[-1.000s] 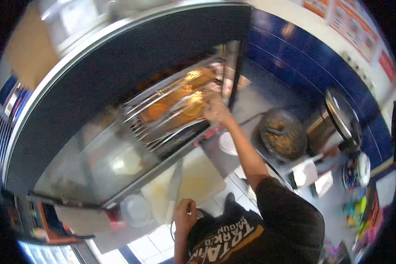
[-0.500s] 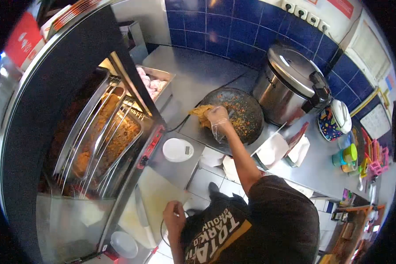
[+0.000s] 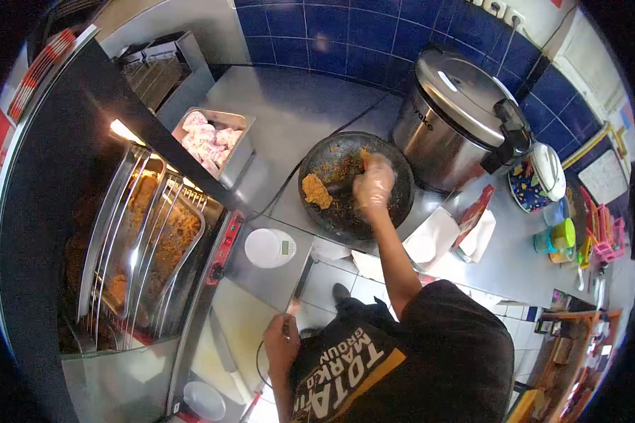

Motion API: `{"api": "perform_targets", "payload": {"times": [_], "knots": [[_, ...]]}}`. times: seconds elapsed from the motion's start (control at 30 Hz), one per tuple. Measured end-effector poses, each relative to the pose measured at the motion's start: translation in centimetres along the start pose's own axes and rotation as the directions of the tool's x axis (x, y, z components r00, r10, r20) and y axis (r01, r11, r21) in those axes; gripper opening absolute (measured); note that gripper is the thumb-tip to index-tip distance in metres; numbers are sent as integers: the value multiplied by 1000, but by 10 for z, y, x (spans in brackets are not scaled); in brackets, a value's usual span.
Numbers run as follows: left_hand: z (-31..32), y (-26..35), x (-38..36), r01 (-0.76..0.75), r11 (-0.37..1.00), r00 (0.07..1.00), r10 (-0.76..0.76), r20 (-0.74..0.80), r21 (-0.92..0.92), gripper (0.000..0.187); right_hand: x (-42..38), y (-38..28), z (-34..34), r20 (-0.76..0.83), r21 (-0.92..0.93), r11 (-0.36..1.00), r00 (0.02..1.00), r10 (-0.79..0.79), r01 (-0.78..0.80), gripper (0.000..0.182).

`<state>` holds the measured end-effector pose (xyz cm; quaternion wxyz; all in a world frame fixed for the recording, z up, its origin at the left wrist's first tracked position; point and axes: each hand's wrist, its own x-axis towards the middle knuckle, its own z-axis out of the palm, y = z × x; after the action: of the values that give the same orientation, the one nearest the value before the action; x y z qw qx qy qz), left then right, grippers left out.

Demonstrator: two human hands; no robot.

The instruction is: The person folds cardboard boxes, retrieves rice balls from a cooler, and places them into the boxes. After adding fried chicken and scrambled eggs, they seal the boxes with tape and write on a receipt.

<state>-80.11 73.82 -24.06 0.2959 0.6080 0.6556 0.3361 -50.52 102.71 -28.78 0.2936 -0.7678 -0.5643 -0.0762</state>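
Note:
A clear plastic glove covers my right hand [image 3: 375,183], which reaches into the dark stone mortar [image 3: 331,224]. Its fingers are closed at the mortar's far side, over reddish-orange paste [image 3: 342,166]; what they hold is hidden. A flat piece of golden fried food [image 3: 317,192] lies in the mortar, left of my right hand and apart from it. Low in the view, my left hand [image 3: 281,340] is bare, its fingers curled near the counter's edge, around something I cannot make out.
Left stands a heated display cabinet [image 3: 226,243] with fried food on racks. Around are a tray of raw chicken [image 3: 241,141], a white scale [image 3: 264,248], a knife [image 3: 222,342] on a cutting board [image 3: 250,314], a large steel cooker [image 3: 430,134] and paper boxes [image 3: 430,236].
The fried piece has left my right hand and now lies in the mortar. My right hand has moved rightward across the mortar. The view has shifted slightly.

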Motion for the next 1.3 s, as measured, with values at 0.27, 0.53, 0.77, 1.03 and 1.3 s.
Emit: {"api": "perform_targets", "payload": {"times": [0.27, 0.53, 0.77, 1.03, 1.3], "knots": [[3, -3, 3, -42, 999, 999, 42, 22, -24, 6, -1, -27, 46, 494, -45, 826, 731, -471, 562, 34], [-2, -10, 0, 21, 1000, 999, -20, 32, -4, 7, -2, 2, -77, 444, 336, 882, 881, 162, -331, 26], [-1, -17, 3, 0, 996, 998, 6, 61, -84, 6, -25, 29, -35, 710, -217, 976, 692, 133, 35, 68], [-5, -27, 0, -4, 993, 999, 10, 52, -120, 4, 10, 3, -55, 407, 91, 974, 900, 154, -208, 58], [-12, -40, 0, 56, 996, 996, -51, 79, -72, 7, 31, 75, 40, 492, 220, 843, 802, 339, -491, 47]]}}
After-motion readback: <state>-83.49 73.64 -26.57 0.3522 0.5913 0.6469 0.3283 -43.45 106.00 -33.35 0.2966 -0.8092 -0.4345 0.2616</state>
